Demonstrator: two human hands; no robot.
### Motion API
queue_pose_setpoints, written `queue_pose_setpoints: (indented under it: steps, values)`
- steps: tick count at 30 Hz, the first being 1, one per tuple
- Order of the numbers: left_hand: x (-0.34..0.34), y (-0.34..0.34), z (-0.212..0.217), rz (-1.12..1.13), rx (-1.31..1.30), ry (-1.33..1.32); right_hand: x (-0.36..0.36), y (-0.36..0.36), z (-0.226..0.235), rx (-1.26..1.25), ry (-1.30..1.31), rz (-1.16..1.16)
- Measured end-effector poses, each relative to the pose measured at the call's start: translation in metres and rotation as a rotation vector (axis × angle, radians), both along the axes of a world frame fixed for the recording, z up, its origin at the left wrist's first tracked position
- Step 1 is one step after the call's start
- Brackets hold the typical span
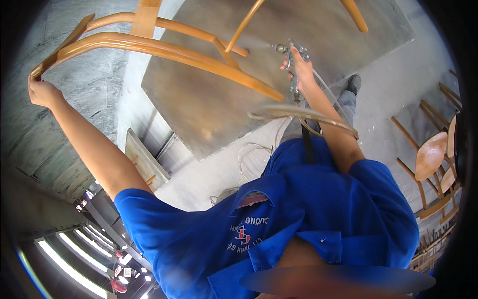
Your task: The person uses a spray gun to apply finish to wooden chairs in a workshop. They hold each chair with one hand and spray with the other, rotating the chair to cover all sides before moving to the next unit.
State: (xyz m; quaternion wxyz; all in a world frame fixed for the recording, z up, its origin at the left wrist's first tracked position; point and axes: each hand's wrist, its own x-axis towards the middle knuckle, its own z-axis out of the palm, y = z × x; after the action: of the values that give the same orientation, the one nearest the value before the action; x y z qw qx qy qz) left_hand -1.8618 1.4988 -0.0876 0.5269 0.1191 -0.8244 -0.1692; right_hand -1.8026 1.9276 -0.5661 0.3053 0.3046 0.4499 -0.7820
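Observation:
My left hand [45, 93], at the far left, is closed round the end of a glossy orange-brown wooden chair [164, 50]. The chair is tipped over, its curved rails reaching across the upper left toward the middle. A metal spray gun [293, 65] is in my right hand [303, 69], fingers wrapped round its handle. Its nozzle points left at a chair leg, and a faint mist hangs between the two. A clear hose [323, 118] runs from the gun's base and loops over my right forearm. Part of the chair lies beyond the upper edge.
A large, stained flat board [199, 119] lies under the chair. Several wooden chairs [430, 155] stand at the right. More hose [241, 162] coils on the grey floor below the board. A panel [144, 154] leans at the left near a rough grey wall [64, 144].

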Motion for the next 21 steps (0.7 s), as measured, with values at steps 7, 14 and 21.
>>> queue_pose_setpoints:
  steps: [7, 14, 21]
  values:
    - [-0.01, -0.009, -0.007, -0.01, -0.011, 0.08, 0.009, 0.003, -0.057, 0.188, -0.116, 0.029]
    - [0.01, 0.034, -0.017, -0.12, 0.014, 0.249, 0.017, 0.072, 0.064, 0.297, 0.053, 0.209]
    - [0.057, 0.089, -0.02, -0.198, -0.037, 0.237, -0.026, 0.053, 0.274, 0.02, 0.637, 0.263]
